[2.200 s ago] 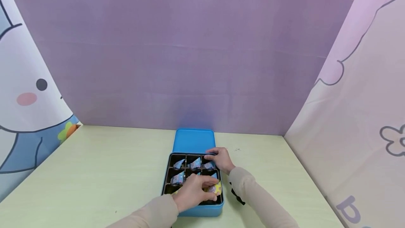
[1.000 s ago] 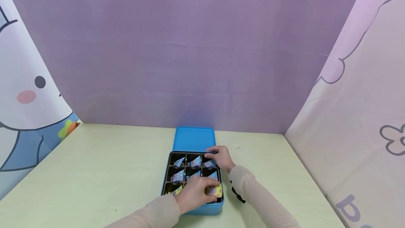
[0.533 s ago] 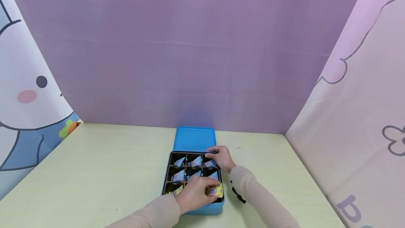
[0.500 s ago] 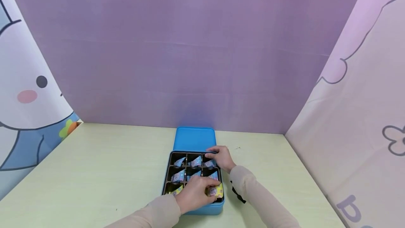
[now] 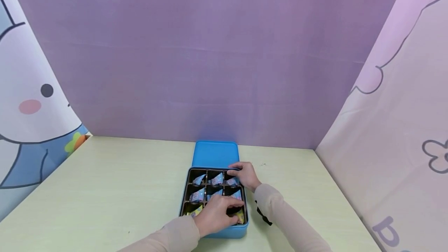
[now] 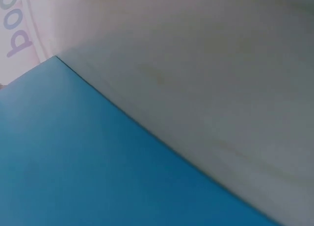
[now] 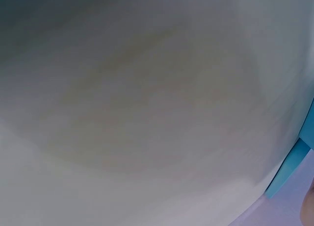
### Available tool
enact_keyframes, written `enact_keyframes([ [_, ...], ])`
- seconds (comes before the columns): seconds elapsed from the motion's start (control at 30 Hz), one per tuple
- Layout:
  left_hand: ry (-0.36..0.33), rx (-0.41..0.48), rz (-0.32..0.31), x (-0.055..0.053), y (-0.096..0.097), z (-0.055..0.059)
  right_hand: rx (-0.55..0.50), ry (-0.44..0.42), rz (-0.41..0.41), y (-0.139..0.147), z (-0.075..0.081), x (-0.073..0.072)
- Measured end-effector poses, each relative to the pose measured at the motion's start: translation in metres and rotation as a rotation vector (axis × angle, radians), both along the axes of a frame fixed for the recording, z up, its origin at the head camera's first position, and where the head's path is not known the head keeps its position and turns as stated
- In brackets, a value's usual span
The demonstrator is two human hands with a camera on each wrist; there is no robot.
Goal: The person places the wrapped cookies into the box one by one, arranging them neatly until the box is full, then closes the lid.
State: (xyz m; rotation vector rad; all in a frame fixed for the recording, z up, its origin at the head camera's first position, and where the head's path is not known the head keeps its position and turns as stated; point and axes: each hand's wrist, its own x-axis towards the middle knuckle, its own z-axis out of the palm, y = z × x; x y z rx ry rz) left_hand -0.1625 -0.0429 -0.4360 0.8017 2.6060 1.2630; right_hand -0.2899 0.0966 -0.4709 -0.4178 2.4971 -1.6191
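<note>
A blue box (image 5: 224,233) stands on the table with its lid (image 5: 215,154) laid back behind it. Its dark divided tray holds small wrapped pieces, blue ones such as the blue packet (image 5: 197,195) in the two far rows. In the near row lie a yellow packet (image 5: 196,211) at left and another yellow packet (image 5: 240,216) at right. My left hand (image 5: 214,214) hovers over the near row, thumb and forefinger apart beside the right yellow packet, hiding the middle compartment. My right hand (image 5: 247,175) grips the box's far right corner at the rim.
The pale table (image 5: 122,189) extends on both sides of the box. A purple cloth wall (image 5: 217,57) rises directly behind the lid, and printed panels flank the table. The left wrist view shows mostly the box's blue side (image 6: 98,152).
The right yellow packet, earlier pinched between my left thumb and forefinger, has dropped lower into its compartment as the fingers let go. My right hand keeps its place on the rim.
</note>
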Motion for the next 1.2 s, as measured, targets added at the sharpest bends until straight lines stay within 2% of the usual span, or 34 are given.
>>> enact_keyframes([
  [0.13,-0.113,0.093,0.035,-0.002,-0.001,0.0,-0.002,0.009,0.005,0.0,0.001,-0.001],
  [0.2,-0.144,0.12,0.049,-0.002,-0.001,0.0,0.003,0.012,0.005,0.0,0.002,-0.001],
  [0.47,-0.165,0.16,0.044,-0.003,-0.002,-0.003,-0.003,0.008,0.009,0.0,0.002,-0.001],
  [0.73,-0.142,0.241,0.016,0.001,-0.005,-0.002,0.003,0.016,0.013,-0.001,0.004,-0.002],
  [0.9,-0.128,0.22,0.043,0.004,-0.011,0.0,0.003,0.012,0.029,-0.001,0.005,-0.004],
  [1.03,-0.169,0.224,0.065,0.007,-0.017,0.002,0.053,0.047,0.045,0.0,0.006,-0.005],
  [1.2,-0.242,0.241,0.061,0.02,-0.028,0.007,0.177,0.132,0.092,0.004,0.005,-0.005],
])
